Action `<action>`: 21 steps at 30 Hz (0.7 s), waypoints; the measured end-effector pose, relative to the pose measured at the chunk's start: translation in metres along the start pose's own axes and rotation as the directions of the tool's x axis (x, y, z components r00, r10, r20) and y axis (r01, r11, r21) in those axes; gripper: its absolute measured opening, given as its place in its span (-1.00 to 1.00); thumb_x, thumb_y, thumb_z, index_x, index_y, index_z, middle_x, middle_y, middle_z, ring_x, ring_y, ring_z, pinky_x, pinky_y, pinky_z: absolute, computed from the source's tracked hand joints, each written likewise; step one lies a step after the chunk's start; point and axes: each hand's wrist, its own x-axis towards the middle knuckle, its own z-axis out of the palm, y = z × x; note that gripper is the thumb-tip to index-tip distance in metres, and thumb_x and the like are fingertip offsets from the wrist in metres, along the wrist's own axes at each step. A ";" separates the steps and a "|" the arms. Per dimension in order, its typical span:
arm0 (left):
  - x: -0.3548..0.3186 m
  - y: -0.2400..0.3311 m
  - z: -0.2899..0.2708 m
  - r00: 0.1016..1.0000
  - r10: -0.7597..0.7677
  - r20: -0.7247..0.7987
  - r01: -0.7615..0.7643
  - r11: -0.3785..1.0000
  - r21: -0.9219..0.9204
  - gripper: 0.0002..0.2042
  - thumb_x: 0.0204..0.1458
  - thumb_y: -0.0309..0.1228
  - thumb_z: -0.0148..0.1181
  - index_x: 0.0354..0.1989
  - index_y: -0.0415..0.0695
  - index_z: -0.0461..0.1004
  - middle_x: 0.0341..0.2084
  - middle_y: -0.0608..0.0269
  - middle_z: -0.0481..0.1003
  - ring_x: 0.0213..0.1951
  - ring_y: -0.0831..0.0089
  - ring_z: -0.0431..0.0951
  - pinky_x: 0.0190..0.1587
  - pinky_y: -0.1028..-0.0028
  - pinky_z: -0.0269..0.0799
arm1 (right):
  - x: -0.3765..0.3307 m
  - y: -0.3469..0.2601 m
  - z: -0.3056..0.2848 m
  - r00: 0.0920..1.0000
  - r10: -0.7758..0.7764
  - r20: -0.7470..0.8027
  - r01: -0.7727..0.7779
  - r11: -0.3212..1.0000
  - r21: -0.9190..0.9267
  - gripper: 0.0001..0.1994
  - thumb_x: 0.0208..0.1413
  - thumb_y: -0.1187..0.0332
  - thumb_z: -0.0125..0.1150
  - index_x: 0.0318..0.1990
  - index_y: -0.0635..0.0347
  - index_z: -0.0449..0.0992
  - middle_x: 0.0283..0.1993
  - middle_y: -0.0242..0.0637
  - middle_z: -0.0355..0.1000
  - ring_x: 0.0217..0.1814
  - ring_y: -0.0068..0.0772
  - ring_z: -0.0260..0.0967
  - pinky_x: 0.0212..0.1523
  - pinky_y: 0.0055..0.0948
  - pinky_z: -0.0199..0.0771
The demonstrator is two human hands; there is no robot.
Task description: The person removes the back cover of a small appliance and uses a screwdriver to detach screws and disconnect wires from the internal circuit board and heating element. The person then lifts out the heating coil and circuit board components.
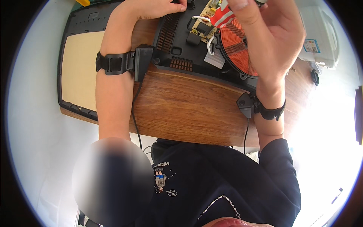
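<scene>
An opened induction cooker base (177, 41) of black plastic lies on the wooden table. Inside it are a round copper coil (236, 45), a circuit board (206, 28) with white wires and a silver heat sink (214, 59). My right hand (270, 36) is raised over the coil, fingers curled round a red-and-white handle that looks like a screwdriver (222, 16); its shaft is hidden. At the base's far left part, my left hand (160, 7) has its thumb and finger together by a black post. The upper edge cuts that hand off, so anything pinched there stays hidden.
A black-framed panel with a beige face (81, 68) lies at the left. To the right stand a translucent plastic container (319, 36) and a small black object (315, 77). Tiny screws (293, 69) lie on the table (189, 102). Cables hang from both wrist straps.
</scene>
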 end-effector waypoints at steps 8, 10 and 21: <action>0.003 0.005 0.000 1.000 -0.010 0.010 0.010 1.000 -0.008 -0.81 0.25 -0.36 0.14 -0.09 -0.21 0.51 -0.17 0.02 0.57 -0.08 0.19 0.57 -0.01 0.29 0.46 | 0.003 -0.021 0.008 0.978 0.189 -0.091 -0.163 0.958 0.236 -0.38 -0.09 0.52 0.63 0.17 0.39 0.47 -0.04 -0.30 0.49 -0.03 -0.54 0.45 0.03 -0.53 0.50; 0.001 0.010 -0.003 1.000 0.003 0.013 -0.003 1.000 -0.017 -0.81 0.25 -0.36 0.15 -0.10 -0.21 0.51 -0.18 0.02 0.58 -0.09 0.20 0.57 -0.01 0.30 0.46 | 0.002 -0.018 -0.002 0.984 0.180 -0.019 -0.159 0.909 0.386 -0.40 -0.10 0.54 0.63 0.13 0.37 0.46 -0.03 -0.28 0.50 -0.05 -0.54 0.49 0.00 -0.54 0.55; 0.005 0.008 0.002 1.000 -0.007 -0.006 0.007 1.000 -0.029 -0.81 0.23 -0.36 0.17 -0.12 -0.22 0.52 -0.20 0.02 0.59 -0.10 0.20 0.58 -0.01 0.31 0.47 | -0.003 -0.001 -0.004 0.967 0.253 -0.042 -0.203 0.857 0.474 -0.50 -0.06 0.54 0.61 0.02 0.32 0.46 -0.08 -0.25 0.55 -0.06 -0.52 0.53 -0.03 -0.53 0.60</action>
